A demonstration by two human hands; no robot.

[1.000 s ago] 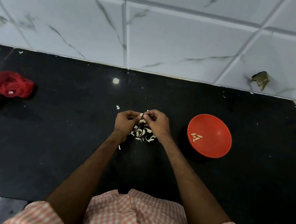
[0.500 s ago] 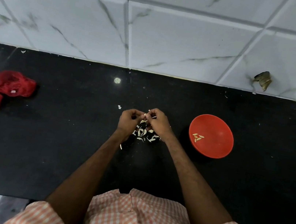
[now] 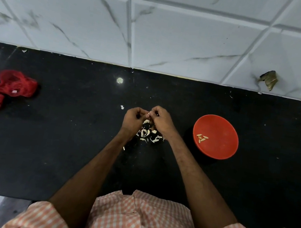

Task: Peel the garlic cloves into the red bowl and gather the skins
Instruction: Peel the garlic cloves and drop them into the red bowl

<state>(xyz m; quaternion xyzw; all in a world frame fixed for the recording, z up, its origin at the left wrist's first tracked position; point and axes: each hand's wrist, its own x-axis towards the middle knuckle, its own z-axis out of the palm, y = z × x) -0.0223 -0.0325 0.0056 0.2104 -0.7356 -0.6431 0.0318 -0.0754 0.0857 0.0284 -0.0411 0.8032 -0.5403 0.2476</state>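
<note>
1 small pale garlic clove point(image 3: 148, 115), apparently part-skinned: pinched between curled fingertips of left hand point(image 3: 133, 120) and right hand point(image 3: 162, 120), mid black stone counter point(image 3: 63, 140), above white papery skins point(image 3: 148, 135). Light, firm, slippery once bare; best held by its ends.

Red bowl point(image 3: 222, 124): round, upright, holding a few peeled cloves point(image 3: 202, 137). Skin pile point(image 3: 148, 135): pale curled scraps, left of bowl, apart. One clove point(image 3: 148, 115) held just above pile

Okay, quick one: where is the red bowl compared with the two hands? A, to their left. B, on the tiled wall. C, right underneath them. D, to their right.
D: the red bowl sits on the black counter right of the left hand and right hand, which pinch a garlic clove between them.
</note>
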